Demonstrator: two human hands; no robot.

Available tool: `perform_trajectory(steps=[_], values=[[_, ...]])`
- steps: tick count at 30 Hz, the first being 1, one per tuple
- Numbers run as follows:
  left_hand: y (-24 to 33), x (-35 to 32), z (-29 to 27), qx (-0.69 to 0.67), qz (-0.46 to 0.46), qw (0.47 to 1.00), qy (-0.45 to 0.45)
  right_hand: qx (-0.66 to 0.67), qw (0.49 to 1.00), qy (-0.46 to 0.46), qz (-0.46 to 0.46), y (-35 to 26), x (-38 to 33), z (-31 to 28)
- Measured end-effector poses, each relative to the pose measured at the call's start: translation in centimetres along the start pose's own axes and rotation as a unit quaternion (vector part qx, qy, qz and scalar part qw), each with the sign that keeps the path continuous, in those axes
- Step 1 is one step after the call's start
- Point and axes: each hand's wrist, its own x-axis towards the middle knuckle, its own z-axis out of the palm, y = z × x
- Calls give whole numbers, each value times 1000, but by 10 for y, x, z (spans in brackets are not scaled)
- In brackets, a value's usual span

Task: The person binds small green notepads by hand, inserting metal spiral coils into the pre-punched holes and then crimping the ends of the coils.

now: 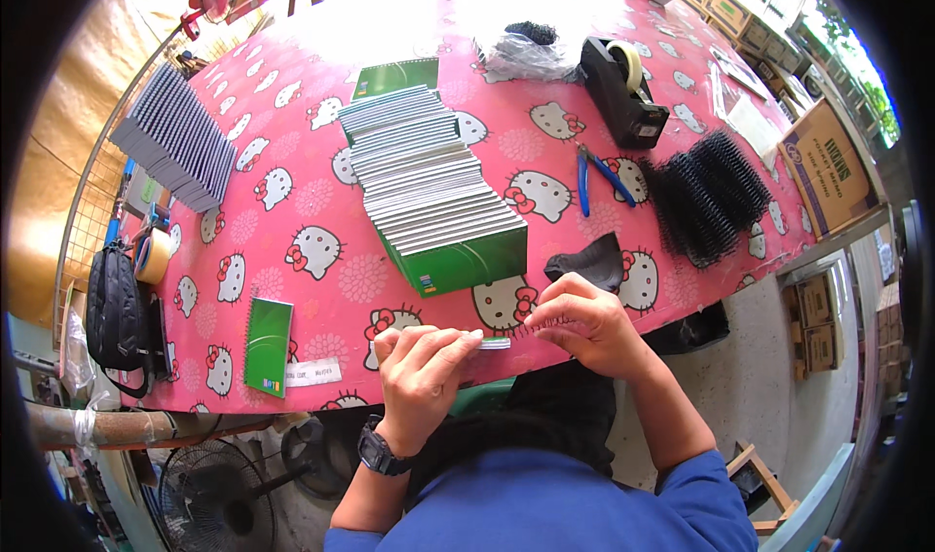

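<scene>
Low in the frame, a thin notebook (494, 343) is pinched edge-on at the table's near edge: left hand (421, 369) clenched on it, right hand (584, 323) grasping a black spiral (536, 326). Best done slowly, the coil kept level with the holes.

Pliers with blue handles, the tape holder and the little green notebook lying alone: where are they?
Pliers (596, 177), head view, on one blue handle.
Black tape holder (623, 94), head view, on its body.
Small green notebook (268, 346), head view, on its cover.
</scene>
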Motion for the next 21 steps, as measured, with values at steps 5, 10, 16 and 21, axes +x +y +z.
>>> perform_trajectory(steps=[5, 10, 16, 21], values=[[1, 0, 1, -10, -6, 1000, 0, -16, 999, 43, -7, 5, 0, 0], [2, 1, 0, -3, -11, 1000, 6, 8, 997, -77, -28, 3, 0, -5], [4, 3, 0, -4, -22, 1000, 4, 4, 995, -100, 14, -1, 0, -5], [8, 4, -4, -20, -39, 999, -7, -39, 997, -46, -55, 0, 5, -6]])
